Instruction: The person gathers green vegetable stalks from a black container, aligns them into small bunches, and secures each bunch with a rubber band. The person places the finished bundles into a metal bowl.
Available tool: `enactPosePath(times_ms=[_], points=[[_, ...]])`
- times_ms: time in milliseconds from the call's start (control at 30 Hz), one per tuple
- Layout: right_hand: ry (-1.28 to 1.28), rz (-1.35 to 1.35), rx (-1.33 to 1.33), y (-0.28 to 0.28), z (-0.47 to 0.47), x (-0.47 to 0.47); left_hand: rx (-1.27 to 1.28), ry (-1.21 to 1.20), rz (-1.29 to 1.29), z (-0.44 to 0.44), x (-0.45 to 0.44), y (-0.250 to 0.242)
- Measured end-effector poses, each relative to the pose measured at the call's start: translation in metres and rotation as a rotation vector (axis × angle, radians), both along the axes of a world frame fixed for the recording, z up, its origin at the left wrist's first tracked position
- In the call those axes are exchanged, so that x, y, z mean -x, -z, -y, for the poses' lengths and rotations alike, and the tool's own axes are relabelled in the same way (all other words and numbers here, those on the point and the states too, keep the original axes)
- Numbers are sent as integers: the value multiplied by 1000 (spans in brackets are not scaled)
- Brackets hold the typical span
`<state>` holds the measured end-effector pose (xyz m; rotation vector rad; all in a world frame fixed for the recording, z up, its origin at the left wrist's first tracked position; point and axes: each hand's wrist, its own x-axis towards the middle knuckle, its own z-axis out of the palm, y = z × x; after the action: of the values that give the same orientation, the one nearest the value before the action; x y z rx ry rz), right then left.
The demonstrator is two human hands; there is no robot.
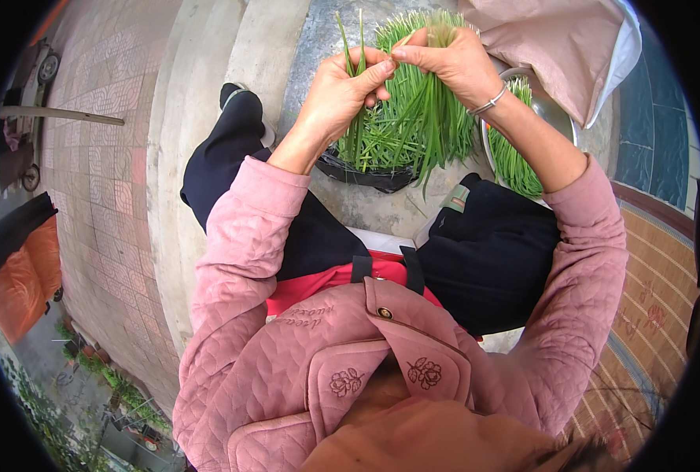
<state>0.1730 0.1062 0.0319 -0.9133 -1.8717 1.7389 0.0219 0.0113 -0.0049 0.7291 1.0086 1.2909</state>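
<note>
My left hand (345,88) grips a few long green leaves, likely garlic chives (359,127), which stick up above and hang below the fingers. My right hand (453,62) holds a thicker bunch of the same leaves (438,112), its tips hanging down and its top blurred. The fingertips of both hands meet, or nearly so, between the two bunches. Below them a large upright mass of chives (394,103) with pale cut ends stands behind loose, scattered leaves. Black plastic (379,179) shows under its near edge.
Right of my right wrist, a metal basin (553,115) holds more chives (512,138). A pinkish sheet or sack (539,47) lies beyond it. Concrete steps (191,118) drop to tiled paving (105,165) on the left. A woven mat (645,283) lies to the right.
</note>
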Motion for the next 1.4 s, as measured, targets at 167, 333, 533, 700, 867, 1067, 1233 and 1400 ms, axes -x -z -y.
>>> enactPosePath(times_ms=[167,333,533,700,867,1067,1233,1400], points=[[-19,-35,3,-1,1,1,-4,1,-6,-1,1,1],[-39,-42,4,1,0,0,25,18,49,-1,4,1],[-94,-98,-4,-1,0,0,46,68,80,0,7,-1],[-94,-18,-68,-2,-2,-4,78,107,113,1,9,-4],[-44,-37,-134,5,-2,-1,95,130,117,1,10,-5],[-69,8,-150,-2,-6,-7,76,48,-114,0,15,-5],[-16,16,-15,-5,-12,-8,72,24,-53,0,19,-7],[5,0,-108,2,-2,1,91,45,10,1,16,-8]])
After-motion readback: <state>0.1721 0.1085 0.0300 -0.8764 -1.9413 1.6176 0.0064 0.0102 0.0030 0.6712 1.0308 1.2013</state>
